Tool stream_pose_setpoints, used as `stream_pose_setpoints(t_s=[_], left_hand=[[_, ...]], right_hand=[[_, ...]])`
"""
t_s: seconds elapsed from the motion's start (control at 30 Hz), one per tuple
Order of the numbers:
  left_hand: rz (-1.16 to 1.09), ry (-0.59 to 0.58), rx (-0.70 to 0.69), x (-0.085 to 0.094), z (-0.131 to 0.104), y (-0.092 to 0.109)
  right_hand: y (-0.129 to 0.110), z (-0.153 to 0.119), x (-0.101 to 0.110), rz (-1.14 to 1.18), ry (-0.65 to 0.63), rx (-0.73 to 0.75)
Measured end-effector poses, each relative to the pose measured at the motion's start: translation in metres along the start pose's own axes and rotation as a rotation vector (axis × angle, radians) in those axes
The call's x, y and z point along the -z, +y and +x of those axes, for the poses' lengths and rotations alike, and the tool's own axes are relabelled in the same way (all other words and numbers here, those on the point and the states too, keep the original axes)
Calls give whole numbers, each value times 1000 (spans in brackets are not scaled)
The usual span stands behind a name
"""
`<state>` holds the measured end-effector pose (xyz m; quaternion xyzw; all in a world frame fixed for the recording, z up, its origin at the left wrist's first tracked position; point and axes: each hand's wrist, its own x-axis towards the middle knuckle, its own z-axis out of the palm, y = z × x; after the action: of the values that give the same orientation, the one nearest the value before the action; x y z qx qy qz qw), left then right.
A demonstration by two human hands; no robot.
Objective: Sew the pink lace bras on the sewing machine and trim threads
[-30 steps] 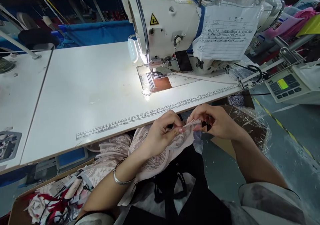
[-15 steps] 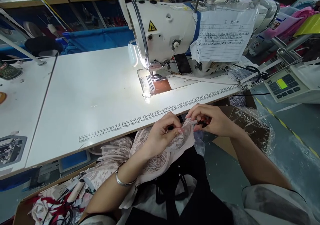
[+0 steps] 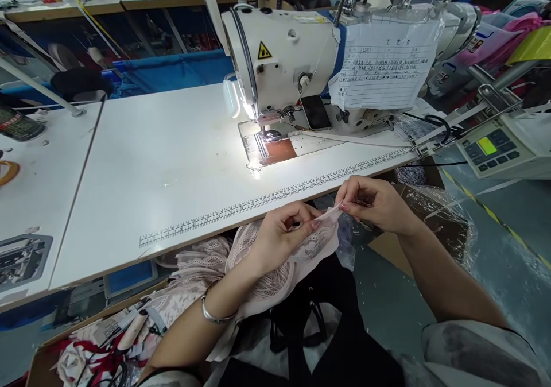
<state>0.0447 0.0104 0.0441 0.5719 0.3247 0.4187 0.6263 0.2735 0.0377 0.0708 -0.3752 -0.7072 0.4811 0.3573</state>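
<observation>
A pale pink lace bra (image 3: 316, 242) hangs over my lap in front of the table edge. My left hand (image 3: 282, 235) pinches its upper edge between thumb and fingertips. My right hand (image 3: 375, 203) is closed on the narrow end of the same edge, to the right, so the edge runs taut between both hands. The rest of the bra, with its lace cups, drapes below my left hand and forearm. Whether anything else sits inside my right palm is hidden.
Ahead stands a white sewing machine (image 3: 284, 60), its lamp lit over the needle plate. A phone (image 3: 316, 112) lies beside it. A printed ruler (image 3: 258, 206) runs along the table's front edge. A control panel (image 3: 495, 146) is at right, a box of scraps (image 3: 103, 341) at lower left.
My right hand has moved slightly right and now pinches the bra's edge end. The small red-and-black tool seen in it before no longer shows. My left hand keeps its hold.
</observation>
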Motion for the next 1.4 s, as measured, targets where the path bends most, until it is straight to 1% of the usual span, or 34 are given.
stream_pose_setpoints(t_s=[0.13,0.23,0.3,0.37,0.47,0.57,0.63,0.7,0.77,0.83,0.93,1.0,1.13,1.27,1.33,1.4], left_hand=[[50,4,-8,-1,2,3],[85,-9,-12,-2,3,8],[157,-18,-13,-5,5,13],[276,-21,-16,-9,6,16],[370,26,-8,-15,9,14],[279,88,48,-17,11,9],[167,89,105,-16,12,8],[56,78,150,-14,14,8],[-16,75,167,-12,15,9],[-50,78,169,-12,16,9],[-81,86,145,-12,18,8],[-93,89,121,-13,19,7],[-78,86,116,-12,20,8],[-19,93,128,-11,19,8],[11,96,132,-12,18,8],[18,105,133,-12,18,8]], right_hand=[[-4,0,-2,-53,22,49],[-11,-2,-3,-60,42,33],[-18,-3,-6,-79,52,14],[-25,-4,-9,-112,33,2],[-33,-4,-15,-178,-4,7],[-34,-5,-15,-237,48,11],[-31,-5,-12,-232,111,-13],[-25,-7,-6,-193,148,-46],[-20,-7,-2,-182,139,-58],[-16,-8,0,-210,83,-58],[-15,-7,-3,-237,-19,-75],[-14,-6,-6,-217,-50,-100],[-10,-3,-9,-126,-51,-80],[-5,-2,-11,-92,-62,-68],[-6,-1,-13,-85,-47,-78],[-7,-1,-16,-86,-3,-101]])
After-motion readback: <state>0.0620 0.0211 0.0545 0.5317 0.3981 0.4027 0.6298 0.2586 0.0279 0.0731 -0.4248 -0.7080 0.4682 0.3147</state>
